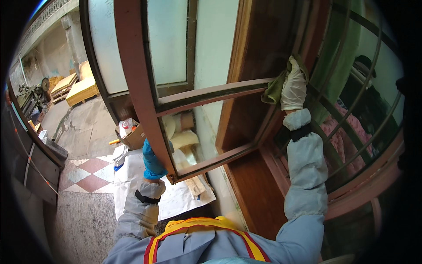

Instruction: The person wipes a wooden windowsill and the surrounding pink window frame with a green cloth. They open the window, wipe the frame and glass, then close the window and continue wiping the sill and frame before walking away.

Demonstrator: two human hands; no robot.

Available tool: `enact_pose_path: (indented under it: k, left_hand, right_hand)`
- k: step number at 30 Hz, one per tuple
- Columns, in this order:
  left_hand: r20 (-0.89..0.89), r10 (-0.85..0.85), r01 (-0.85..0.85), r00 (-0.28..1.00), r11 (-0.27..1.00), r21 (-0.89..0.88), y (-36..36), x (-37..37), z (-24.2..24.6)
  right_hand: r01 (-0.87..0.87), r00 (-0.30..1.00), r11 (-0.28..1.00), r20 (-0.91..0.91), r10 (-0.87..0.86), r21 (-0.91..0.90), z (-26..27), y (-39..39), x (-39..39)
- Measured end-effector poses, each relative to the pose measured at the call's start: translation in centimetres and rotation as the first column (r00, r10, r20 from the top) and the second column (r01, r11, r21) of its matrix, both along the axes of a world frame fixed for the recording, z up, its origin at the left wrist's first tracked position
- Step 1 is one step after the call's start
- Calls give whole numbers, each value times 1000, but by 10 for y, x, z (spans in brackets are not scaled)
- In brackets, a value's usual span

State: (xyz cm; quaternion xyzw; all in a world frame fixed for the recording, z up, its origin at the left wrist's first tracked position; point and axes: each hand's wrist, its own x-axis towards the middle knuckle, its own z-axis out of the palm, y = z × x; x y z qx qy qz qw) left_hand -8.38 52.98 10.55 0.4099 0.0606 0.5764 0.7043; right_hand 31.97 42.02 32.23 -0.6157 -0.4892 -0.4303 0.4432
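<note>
A pink-painted window sash [134, 76] with glass panes stands swung out before me. My left hand [152, 162], in a blue glove, grips the lower part of its outer stile; the fingers are partly hidden behind the wood. In a white glove, my right hand [294, 87] holds a green cloth [275, 89] against the far side of the sash, where the crossbar [214, 93] meets the frame. Some of the cloth shows above the fingers and some hangs to their left. White sleeve covers with black bands wrap both forearms.
Right of the sash are curved metal window bars [366, 89] and pink fabric [343, 128] behind them. A brown wooden sill [255, 184] lies below. White sheeting [132, 178] and a cardboard box [134, 138] are beneath my left hand. Yellow boards [82, 91] are stacked outside.
</note>
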Motion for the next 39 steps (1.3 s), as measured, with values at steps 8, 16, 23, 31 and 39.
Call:
enact_pose_path:
  k: [8, 16, 23, 31, 39]
  left_hand:
    - [36, -12, 16, 999, 995, -103, -3, 3, 1]
    - [-240, 393, -299, 888, 889, 348, 7, 1, -15]
    - [-8, 14, -15, 1000, 994, -111, 4, 6, -14]
    - [-33, 4, -8, 999, 993, -117, -19, 5, 16]
    - [-59, 50, -55, 997, 995, -80, -10, 6, 11]
  right_hand:
    - [-348, 906, 937, 258, 336, 4, -21, 17, -150]
    - [-438, 777, 847, 346, 526, -302, -7, 19, -220]
    - [-452, 887, 881, -35, 461, 136, 46, 6, -71]
    - [-341, 789, 925, 587, 184, 169, 148, 62, -155]
    - [15, 626, 998, 777, -60, 65, 29, 29, -228]
